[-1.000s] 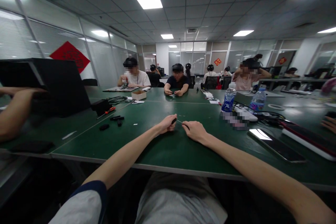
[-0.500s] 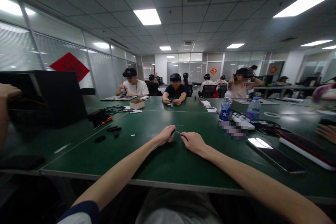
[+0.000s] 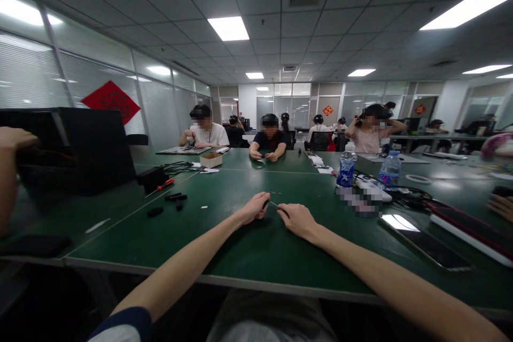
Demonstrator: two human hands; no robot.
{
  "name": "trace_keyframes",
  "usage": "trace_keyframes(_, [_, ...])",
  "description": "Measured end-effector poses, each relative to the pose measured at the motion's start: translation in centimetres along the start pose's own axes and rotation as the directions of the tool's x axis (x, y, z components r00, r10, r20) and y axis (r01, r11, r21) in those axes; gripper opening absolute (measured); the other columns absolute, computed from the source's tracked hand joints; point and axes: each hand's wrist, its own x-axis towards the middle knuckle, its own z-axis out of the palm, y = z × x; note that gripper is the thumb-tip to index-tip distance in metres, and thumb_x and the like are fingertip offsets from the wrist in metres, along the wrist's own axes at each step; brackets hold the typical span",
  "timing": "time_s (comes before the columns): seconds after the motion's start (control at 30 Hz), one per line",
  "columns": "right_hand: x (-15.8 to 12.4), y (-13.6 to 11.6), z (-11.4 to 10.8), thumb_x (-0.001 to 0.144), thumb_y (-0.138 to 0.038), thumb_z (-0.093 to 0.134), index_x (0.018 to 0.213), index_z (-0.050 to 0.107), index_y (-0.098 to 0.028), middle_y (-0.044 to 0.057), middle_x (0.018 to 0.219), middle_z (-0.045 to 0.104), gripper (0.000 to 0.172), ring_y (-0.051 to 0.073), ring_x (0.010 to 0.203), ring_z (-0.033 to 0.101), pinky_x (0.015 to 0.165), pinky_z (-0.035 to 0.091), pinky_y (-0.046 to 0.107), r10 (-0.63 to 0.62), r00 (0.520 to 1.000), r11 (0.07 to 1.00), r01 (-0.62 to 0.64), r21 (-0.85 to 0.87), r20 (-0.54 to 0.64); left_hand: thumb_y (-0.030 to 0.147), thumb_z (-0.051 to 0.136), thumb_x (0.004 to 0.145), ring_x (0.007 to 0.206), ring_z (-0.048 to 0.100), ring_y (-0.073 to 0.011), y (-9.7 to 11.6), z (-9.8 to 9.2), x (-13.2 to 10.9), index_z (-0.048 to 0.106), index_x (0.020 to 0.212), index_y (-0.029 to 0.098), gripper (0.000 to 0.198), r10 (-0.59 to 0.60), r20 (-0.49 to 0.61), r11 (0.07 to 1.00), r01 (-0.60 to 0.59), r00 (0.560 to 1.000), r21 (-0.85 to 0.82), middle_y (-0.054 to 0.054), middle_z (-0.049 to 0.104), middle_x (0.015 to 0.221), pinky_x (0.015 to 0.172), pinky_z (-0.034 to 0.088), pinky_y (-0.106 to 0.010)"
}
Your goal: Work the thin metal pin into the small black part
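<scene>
My left hand is closed around a small dark piece that shows between thumb and fingers. A thin, pale, rod-like strip bridges the short gap from it to my right hand. My right hand is palm down with curled fingers, a dark edge showing beneath them. Both hands rest low over the green table. The kind of thing held is too small and covered to tell.
Left of my hands lie small black parts, an orange-handled screwdriver and a black case. To the right are bottles, a phone and cables. Ahead, a person sits near an open box.
The camera view has shifted slightly. Both hands keep nearly the same place and grip, with a little more dark edge showing under my right fingers.
</scene>
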Motion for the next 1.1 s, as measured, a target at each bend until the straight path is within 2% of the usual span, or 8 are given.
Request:
trace_keyframes(0.47, [0.08,0.05,0.05,0.095,-0.044,0.03,0.114,0.059,-0.026,0.005,0.101,0.066,0.039,0.018,0.09,0.061,0.08,0.042,0.027,-0.01,1.0,1.0,0.01,0.014,-0.001,0.055,0.042,0.082,0.032,0.02,-0.0054,0.39,0.2,-0.23,0.041,0.083,0.022,0.034,-0.024,-0.019,1.0,0.024,1.0,0.006,0.009,0.03,0.046,0.035,0.012,-0.016])
trace_keyframes(0.77, [0.1,0.0,-0.09,0.095,-0.044,0.03,0.113,0.059,-0.026,0.006,0.1,0.067,0.039,0.019,0.088,0.062,0.077,0.044,0.027,-0.011,1.0,0.999,0.011,0.035,-0.001,0.065,0.039,0.079,0.032,0.017,-0.0055,0.64,0.15,-0.36,0.039,0.085,0.022,0.043,-0.06,0.0,0.998,0.06,0.998,-0.025,0.011,0.027,0.044,0.035,0.011,-0.016])
trace_keyframes(1.1, [0.11,-0.14,-0.29,0.095,-0.043,0.03,0.113,0.059,-0.025,0.006,0.101,0.066,0.038,0.019,0.09,0.062,0.08,0.043,0.028,0.002,1.0,1.0,-0.002,0.025,0.014,0.062,0.04,0.08,0.031,0.018,-0.0056,0.35,0.04,-0.16,0.039,0.085,0.023,0.039,-0.017,0.03,1.0,0.017,0.999,-0.017,0.01,0.028,0.044,0.035,0.011,-0.016])
